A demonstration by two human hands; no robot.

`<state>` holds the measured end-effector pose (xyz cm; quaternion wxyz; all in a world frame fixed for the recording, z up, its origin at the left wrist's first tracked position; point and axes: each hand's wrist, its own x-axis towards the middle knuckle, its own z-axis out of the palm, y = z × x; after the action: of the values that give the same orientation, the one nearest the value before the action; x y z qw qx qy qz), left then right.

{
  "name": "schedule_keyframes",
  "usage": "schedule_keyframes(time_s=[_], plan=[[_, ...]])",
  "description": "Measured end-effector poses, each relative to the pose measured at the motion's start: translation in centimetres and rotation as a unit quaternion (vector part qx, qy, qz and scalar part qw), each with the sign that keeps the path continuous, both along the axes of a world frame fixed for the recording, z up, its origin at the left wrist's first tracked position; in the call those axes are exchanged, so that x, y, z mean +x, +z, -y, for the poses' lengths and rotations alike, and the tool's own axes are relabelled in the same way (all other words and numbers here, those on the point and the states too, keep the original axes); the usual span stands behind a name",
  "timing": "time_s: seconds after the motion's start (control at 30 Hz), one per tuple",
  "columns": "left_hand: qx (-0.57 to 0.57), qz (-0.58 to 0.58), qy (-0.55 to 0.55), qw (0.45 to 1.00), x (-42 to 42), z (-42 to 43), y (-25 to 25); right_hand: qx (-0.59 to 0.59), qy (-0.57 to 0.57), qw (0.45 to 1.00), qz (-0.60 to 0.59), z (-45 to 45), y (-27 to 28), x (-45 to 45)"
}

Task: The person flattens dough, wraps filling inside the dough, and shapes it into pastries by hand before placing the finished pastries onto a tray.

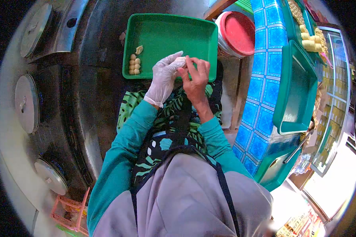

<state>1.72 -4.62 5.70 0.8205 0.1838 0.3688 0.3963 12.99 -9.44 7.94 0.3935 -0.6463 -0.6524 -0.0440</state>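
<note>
Tray: your green tray is looking like smooth plastic.
Lid: the red lid is showing matt plastic.
Pot lids: the round lids are gleaming like metal.
Apron: your apron is showing printed cloth.

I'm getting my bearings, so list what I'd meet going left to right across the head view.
Middle round lid → pink basket → pale balls → left hand → right hand → red lid → blue tiles → glass case.
</note>
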Motion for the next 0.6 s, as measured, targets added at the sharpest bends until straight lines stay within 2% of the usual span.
schedule_keyframes(time_s=[0.03, 0.1, 0.13, 0.17, 0.2, 0.23, 0.27, 0.3, 0.37, 0.4, 0.47, 0.5, 0.53, 0.57, 0.6], plan=[[0.008, -0.004, -0.003, 1.000, 0.0, 0.1, 0.4, 0.000, -0.001, 1.000, 0.000, 0.2, -0.1, 0.2], [0.016, -0.008, -0.006, 1.000, -0.1, -0.1, 1.1, -0.034, 0.001, 0.993, -0.110, 0.4, -0.9, 0.8], [0.013, 0.020, -0.039, 0.999, -0.3, -0.3, 1.4, -0.085, -0.016, 0.947, -0.309, 0.4, -1.5, 1.0], [0.009, 0.048, -0.073, 0.996, -0.6, -0.3, 1.7, -0.087, -0.018, 0.946, -0.310, 0.5, -2.0, 1.4], [0.028, 0.041, -0.106, 0.993, -0.8, -0.4, 2.0, -0.123, 0.013, 0.821, -0.557, 0.4, -2.0, 1.8], [0.030, 0.043, -0.108, 0.993, -0.9, -0.8, 2.1, -0.147, 0.044, 0.633, -0.759, 0.2, -2.1, 2.2], [0.042, 0.017, -0.147, 0.988, -1.1, -1.1, 2.2, -0.140, 0.044, 0.609, -0.780, 0.3, -2.2, 2.6], [0.052, -0.008, -0.185, 0.981, -1.2, -1.2, 2.3, -0.141, 0.043, 0.609, -0.780, 0.3, -2.4, 3.1], [0.071, -0.023, -0.206, 0.976, -1.4, -1.4, 2.7, -0.210, 0.119, 0.535, -0.810, 0.1, -2.8, 4.2], [0.092, -0.037, -0.227, 0.969, -1.5, -1.4, 2.8, -0.211, 0.119, 0.535, -0.810, 0.0, -2.4, 3.8], [0.076, -0.026, -0.200, 0.977, -1.4, -1.3, 2.5, -0.201, 0.009, 0.713, -0.671, 0.0, -1.7, 2.6], [0.060, -0.014, -0.173, 0.983, -1.3, -1.2, 2.4, -0.202, 0.010, 0.713, -0.671, 0.1, -0.9, 2.0], [0.060, -0.015, -0.173, 0.983, -1.2, -1.1, 2.2, -0.134, 0.015, 0.859, -0.495, 0.5, -0.1, 1.5], [0.040, -0.006, -0.142, 0.989, -1.0, -0.8, 2.1, -0.058, 0.020, 0.955, -0.289, 0.8, 0.4, 1.2], [0.021, 0.004, -0.112, 0.993, -0.9, -0.6, 1.8, -0.046, 0.015, 0.974, -0.220, 1.1, 0.4, 1.1]])
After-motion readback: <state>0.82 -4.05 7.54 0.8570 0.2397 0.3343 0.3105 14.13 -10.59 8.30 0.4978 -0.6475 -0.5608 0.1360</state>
